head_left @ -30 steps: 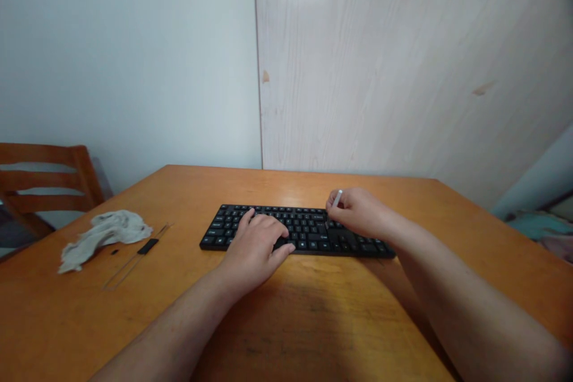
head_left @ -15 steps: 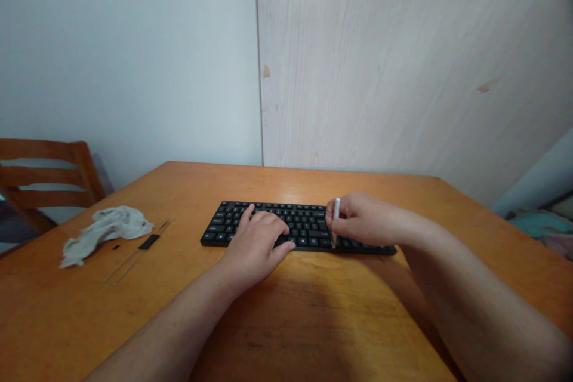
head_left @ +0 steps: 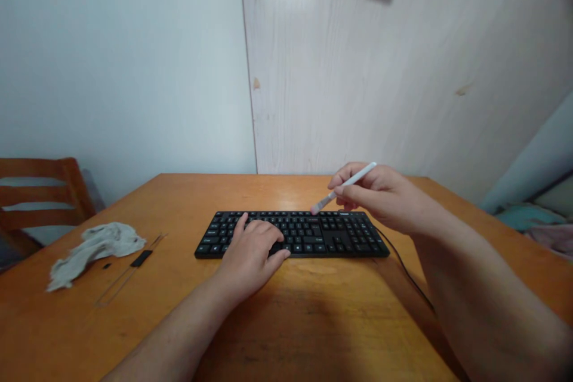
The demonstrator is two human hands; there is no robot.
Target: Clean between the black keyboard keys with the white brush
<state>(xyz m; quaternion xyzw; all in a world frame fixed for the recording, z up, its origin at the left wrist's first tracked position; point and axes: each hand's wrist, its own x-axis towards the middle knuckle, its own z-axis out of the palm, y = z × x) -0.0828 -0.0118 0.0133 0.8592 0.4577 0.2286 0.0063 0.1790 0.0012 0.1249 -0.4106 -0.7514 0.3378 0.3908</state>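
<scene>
A black keyboard (head_left: 308, 239) lies flat on the wooden table. Across its left-middle keys rests my left hand (head_left: 253, 250), fingers spread and holding nothing; it covers the keys beneath. My right hand (head_left: 376, 191) pinches a brush (head_left: 353, 180) with a slim white handle. The brush slants down to the left, its pinkish bristle tip at the keyboard's back row of keys, right of centre. Whether the bristles press on the keys I cannot tell.
On the table's (head_left: 277, 322) left lie a crumpled pale cloth (head_left: 98, 248), a thin wire tool with a black middle (head_left: 141, 258) and a small black piece (head_left: 106, 265). A cable (head_left: 409, 274) runs from the keyboard's right. A wooden chair (head_left: 40, 197) stands left.
My right hand has lifted from the keyboard's front right to its back edge, and the brush has gone from upright to slanted. My left hand stays on the keys. The view has tilted up slightly.
</scene>
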